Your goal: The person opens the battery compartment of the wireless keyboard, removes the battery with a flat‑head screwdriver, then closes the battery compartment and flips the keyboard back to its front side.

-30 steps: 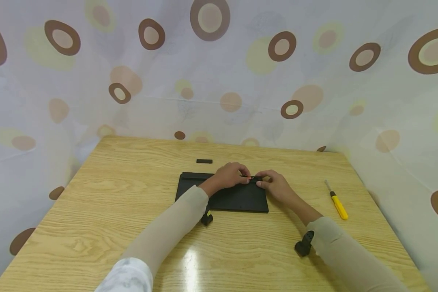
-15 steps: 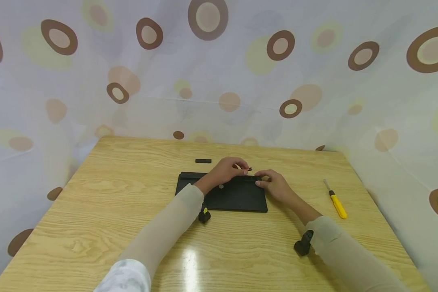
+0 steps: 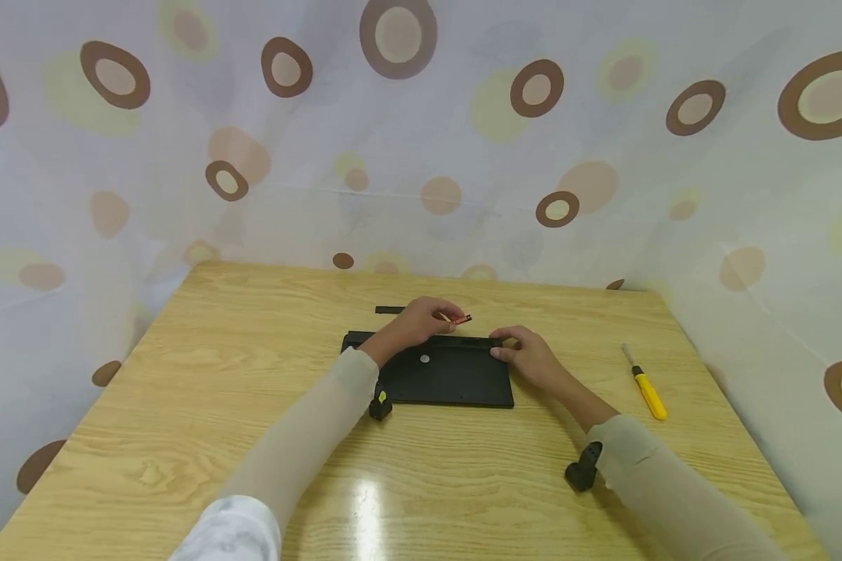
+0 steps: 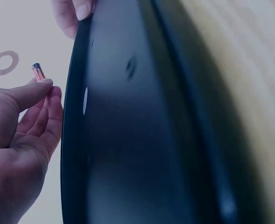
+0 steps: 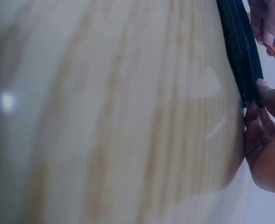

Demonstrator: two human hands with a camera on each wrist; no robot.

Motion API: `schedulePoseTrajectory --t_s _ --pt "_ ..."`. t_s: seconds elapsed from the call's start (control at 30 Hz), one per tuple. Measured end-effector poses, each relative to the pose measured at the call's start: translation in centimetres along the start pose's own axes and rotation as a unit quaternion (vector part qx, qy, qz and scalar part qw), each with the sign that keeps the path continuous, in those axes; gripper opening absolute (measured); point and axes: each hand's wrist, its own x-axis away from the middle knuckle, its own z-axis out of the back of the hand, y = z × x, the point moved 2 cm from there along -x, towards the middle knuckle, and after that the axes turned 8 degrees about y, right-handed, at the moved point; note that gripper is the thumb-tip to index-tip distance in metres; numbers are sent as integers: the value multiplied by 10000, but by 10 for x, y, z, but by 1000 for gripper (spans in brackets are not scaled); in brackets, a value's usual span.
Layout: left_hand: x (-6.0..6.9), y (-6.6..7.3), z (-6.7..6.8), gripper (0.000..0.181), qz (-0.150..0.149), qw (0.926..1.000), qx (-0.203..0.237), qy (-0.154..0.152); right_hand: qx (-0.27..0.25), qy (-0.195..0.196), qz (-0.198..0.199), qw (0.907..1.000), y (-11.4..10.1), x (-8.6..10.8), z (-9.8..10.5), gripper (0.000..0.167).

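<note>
Arms (image 3: 302,440) outstretched, left hand (image 3: 419,321) and right hand (image 3: 531,360) both in pinches.

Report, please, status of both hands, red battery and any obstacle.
Left hand pinches red battery, apart from black panel. Right hand grips panel's far right corner. Yellow screwdriver lies off right; no visible obstruction.

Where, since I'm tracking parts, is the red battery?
In the head view, the red battery is right of centre, pinched by the left hand near the far edge of the black panel.
</note>
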Motion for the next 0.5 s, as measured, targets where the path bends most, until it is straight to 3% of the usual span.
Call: schedulePoseTrajectory --t_s 0.2,0.5 --pt "-8 -5 9 30 17 9995 -318 -53 22 12 -2 10000 -1 0 0 33" --pt "-30 -14 19 32 43 9975 -639 -293 -31 6 -40 10000 -2 1 -1 32"
